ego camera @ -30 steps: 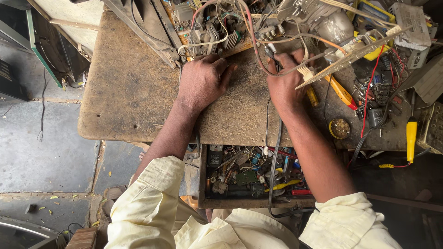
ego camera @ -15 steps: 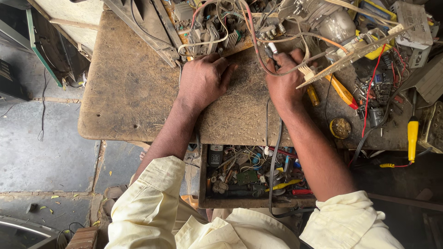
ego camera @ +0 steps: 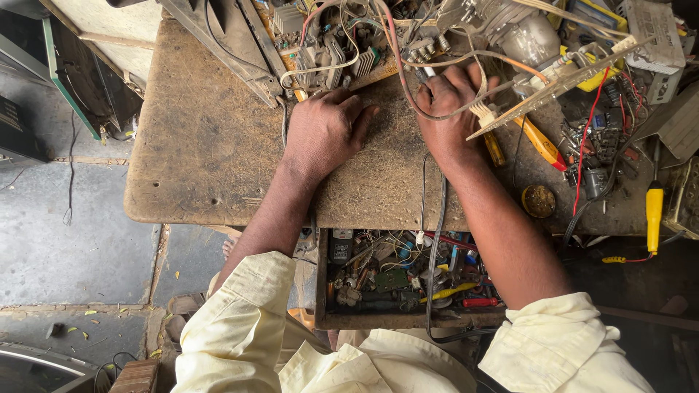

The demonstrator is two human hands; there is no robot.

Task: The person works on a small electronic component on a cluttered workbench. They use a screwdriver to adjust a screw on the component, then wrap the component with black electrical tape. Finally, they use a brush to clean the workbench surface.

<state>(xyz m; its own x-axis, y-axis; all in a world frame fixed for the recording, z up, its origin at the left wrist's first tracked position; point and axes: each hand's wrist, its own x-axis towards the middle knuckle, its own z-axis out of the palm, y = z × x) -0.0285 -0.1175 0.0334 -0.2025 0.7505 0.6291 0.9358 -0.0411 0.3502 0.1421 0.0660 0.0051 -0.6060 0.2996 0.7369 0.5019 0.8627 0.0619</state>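
Though stiff, likely fragile: circuit board [ego camera: 342, 54]; best gripped by edges. Left hand [ego camera: 324, 131] curled, touching it; right hand [ego camera: 448, 102] beside, pinching wires [ego camera: 408, 80].

Single head-worn camera, looking steeply down, close over the workbench [ego camera: 204, 145], open drawer [ego camera: 408, 280] below

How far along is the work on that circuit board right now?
Done: the circuit board lies bare on the workbench, wires loose. In hand: left hand rests beside it; right hand is among the wires. Left: the yellow screwdriver lies untouched.
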